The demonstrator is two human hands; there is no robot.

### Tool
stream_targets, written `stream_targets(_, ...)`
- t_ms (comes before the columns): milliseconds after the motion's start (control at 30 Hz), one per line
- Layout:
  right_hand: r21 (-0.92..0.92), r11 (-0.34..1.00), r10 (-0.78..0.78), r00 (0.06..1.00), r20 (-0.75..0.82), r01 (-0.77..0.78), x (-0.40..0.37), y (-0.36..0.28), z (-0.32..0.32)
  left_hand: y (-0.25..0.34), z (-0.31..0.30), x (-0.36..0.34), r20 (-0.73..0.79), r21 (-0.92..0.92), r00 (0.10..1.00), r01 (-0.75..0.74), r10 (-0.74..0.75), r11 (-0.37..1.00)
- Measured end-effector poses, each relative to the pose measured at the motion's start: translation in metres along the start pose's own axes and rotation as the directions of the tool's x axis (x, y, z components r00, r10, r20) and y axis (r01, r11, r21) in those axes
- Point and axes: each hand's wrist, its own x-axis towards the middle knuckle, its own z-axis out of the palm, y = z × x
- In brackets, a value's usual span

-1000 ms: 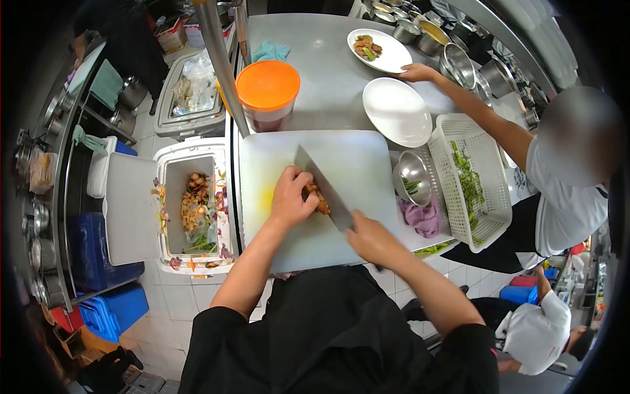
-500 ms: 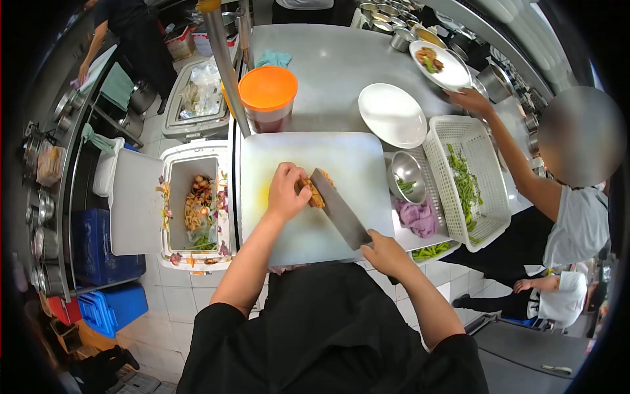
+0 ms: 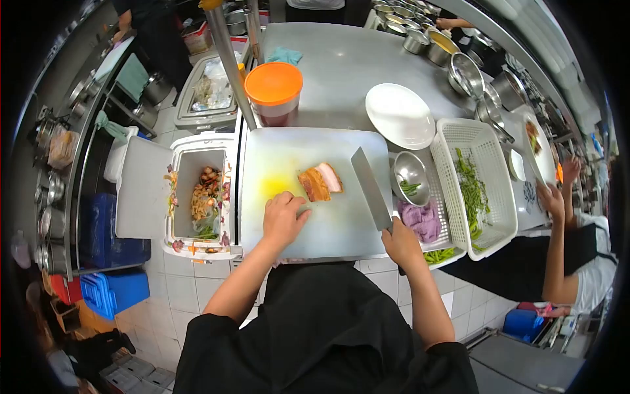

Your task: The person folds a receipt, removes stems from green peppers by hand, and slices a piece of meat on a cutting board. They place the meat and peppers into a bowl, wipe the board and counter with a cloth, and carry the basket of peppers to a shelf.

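Note:
On the white cutting board lies a browned piece of meat, with a pale-faced cut piece against its right side. My left hand rests on the board just below and left of the meat, fingers apart and holding nothing. At the board's right edge my right hand grips the handle of a cleaver. The blade points up and left, apart from the meat.
An orange-lidded tub and a white plate stand beyond the board. To the right are a steel bowl, a purple cloth and a white basket. An open waste bin is left. Another person holds a plate.
My right hand and the cleaver have moved right, off the meat. My left hand has let go of it and moved down. The other person's plate of food has moved right and down.

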Motion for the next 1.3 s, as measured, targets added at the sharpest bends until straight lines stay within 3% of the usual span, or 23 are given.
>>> stream_targets(233,0.069,0.994,-0.086,0.996,0.030,0.083,0.005,0.017,-0.002,0.009,0.018,-0.006,-0.078,0.061,0.995,0.068,-0.063,0.996)
stream_targets(300,0.075,0.992,-0.109,0.993,0.048,0.105,0.007,0.021,-0.002,-0.005,0.017,-0.007,-0.069,0.119,0.998,0.012,-0.004,0.993)
stream_targets(367,0.107,0.984,-0.148,0.988,0.048,0.142,0.009,0.027,-0.001,-0.077,0.008,-0.016,-0.149,0.416,0.978,0.193,-0.143,0.889)
stream_targets(400,0.110,0.984,-0.148,0.988,0.045,0.143,0.010,0.029,-0.002,-0.105,-0.022,-0.011,-0.404,0.499,0.897,0.381,-0.180,0.778)
stream_targets(433,0.131,0.981,-0.152,0.987,0.045,0.145,0.010,0.030,-0.001,-0.087,-0.076,0.000,-0.487,0.395,0.841,0.453,-0.236,0.799)
stream_targets(467,0.149,0.978,-0.156,0.987,0.048,0.148,0.010,0.031,-0.001,-0.166,-0.083,-0.025,-0.604,0.437,0.758,0.573,-0.246,0.693)
stream_targets(533,0.149,0.977,-0.162,0.986,0.043,0.154,0.012,0.035,0.000,-0.150,-0.119,-0.005,-0.658,0.505,0.715,0.652,-0.237,0.566)
stream_targets(600,0.156,0.975,-0.165,0.985,0.045,0.156,0.014,0.036,0.000,-0.098,-0.113,0.031,-0.516,0.211,0.801,0.462,-0.303,0.862)
stream_targets(633,0.168,0.974,-0.163,0.984,0.066,0.150,0.015,0.036,0.000,-0.063,-0.097,0.052,-0.360,0.018,0.806,0.510,-0.471,0.860)
stream_targets(667,0.178,0.973,-0.161,0.983,0.085,0.144,0.015,0.037,-0.001,-0.040,-0.065,0.063,-0.322,0.095,0.862,0.441,-0.392,0.892)
stream_targets(700,0.177,0.974,-0.158,0.984,0.084,0.142,0.014,0.036,-0.002,-0.010,-0.033,0.069,-0.242,0.047,0.942,0.253,-0.234,0.966)
stream_targets(733,0.171,0.977,-0.145,0.986,0.079,0.130,0.013,0.034,-0.003,0.008,-0.003,0.072,-0.080,0.154,0.987,0.151,-0.140,0.976)
stream_targets(800,0.163,0.979,-0.133,0.989,0.068,0.120,0.012,0.034,-0.003,0.044,0.020,0.068,0.006,0.295,0.998,0.051,-0.055,0.954)
stream_targets(933,0.162,0.981,-0.119,0.991,0.061,0.108,0.011,0.032,-0.004,0.012,-0.001,0.042,-0.021,0.266,0.993,0.116,-0.115,0.957)
stream_targets(1000,0.149,0.985,-0.099,0.992,0.072,0.088,0.009,0.029,-0.006,-0.008,-0.025,0.023,-0.138,0.211,0.983,0.147,-0.119,0.966)
stream_targets(1100,0.144,0.984,-0.113,0.991,0.069,0.103,0.012,0.030,-0.007,0.009,-0.018,0.034,-0.128,0.100,0.978,0.176,-0.163,0.979)
stream_targets(1167,0.168,0.979,-0.133,0.988,0.084,0.118,0.016,0.033,-0.004,0.041,-0.002,0.054,-0.102,0.132,0.987,0.137,-0.124,0.982)
stream_targets(1233,0.163,0.977,-0.153,0.985,0.078,0.139,0.017,0.037,-0.005,0.070,0.010,0.075,0.190,0.399,0.921,0.245,-0.341,0.884)
stream_targets(1300,0.159,0.975,-0.165,0.984,0.065,0.153,0.015,0.043,-0.004,0.074,0.023,0.086,0.208,0.446,0.915,0.226,-0.345,0.866)
